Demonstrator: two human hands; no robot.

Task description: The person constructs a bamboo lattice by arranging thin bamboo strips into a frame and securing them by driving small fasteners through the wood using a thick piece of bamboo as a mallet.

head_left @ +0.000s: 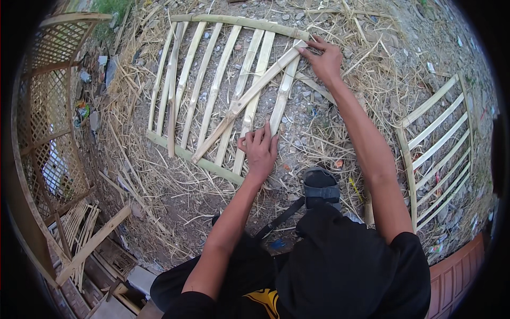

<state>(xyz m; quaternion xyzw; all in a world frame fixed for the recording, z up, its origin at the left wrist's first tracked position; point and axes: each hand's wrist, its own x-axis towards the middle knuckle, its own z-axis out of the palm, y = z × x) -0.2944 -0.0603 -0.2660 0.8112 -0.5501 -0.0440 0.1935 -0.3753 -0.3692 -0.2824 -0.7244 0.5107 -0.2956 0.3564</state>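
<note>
With its arm (366,133) outstretched, the right hand (326,59) is pinching the top of a stick (255,89) lying across the frame (239,22); the left hand (259,154) is resting half-curled at a slat (282,95), its grip unclear.

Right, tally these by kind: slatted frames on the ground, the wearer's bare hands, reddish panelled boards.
Slatted frames: 2 (frame under the hands, frame at far right)
Bare hands: 2 (left hand, right hand)
Reddish panelled board: 1
Total: 5
</note>
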